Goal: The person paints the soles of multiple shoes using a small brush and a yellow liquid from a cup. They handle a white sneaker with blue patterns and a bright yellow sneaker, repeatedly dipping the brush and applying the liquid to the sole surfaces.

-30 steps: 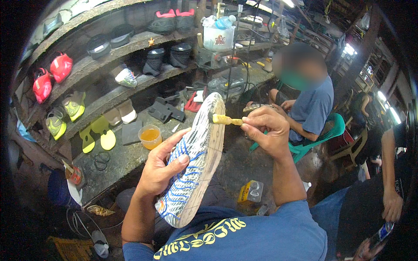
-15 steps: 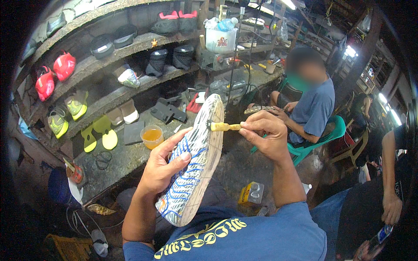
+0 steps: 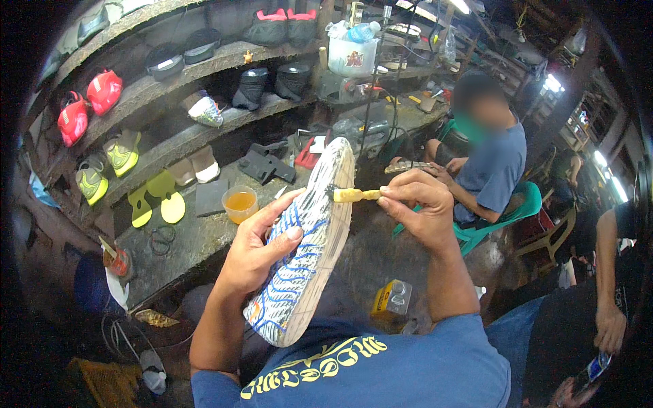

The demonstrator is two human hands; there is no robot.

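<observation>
Tilted in front of my chest is a shoe upper (image 3: 289, 285), white with black streaks and wavy blue lines, and its pale underside is turned to the right. My left hand (image 3: 262, 245) is closed around its side, thumb lying over the upper. Between the thumb and fingers of my right hand (image 3: 423, 204) is a small brush (image 3: 357, 195) with a yellowish handle. Its dark tip touches the edge where the patterned upper meets the underside, near the shoe's far end.
On the workbench (image 3: 183, 262) to the left stands a tub of amber liquid (image 3: 240, 202) near yellow sole-shaped pieces (image 3: 170, 200). Shelves behind carry red shoes (image 3: 104, 92) and dark ones. A co-worker (image 3: 493, 156) sits on a green chair (image 3: 524, 204); another person's hand (image 3: 611, 330) is at right.
The brush tip has shifted slightly along the shoe's edge, toward me. Both hands keep their holds, and the view has shifted a little.
</observation>
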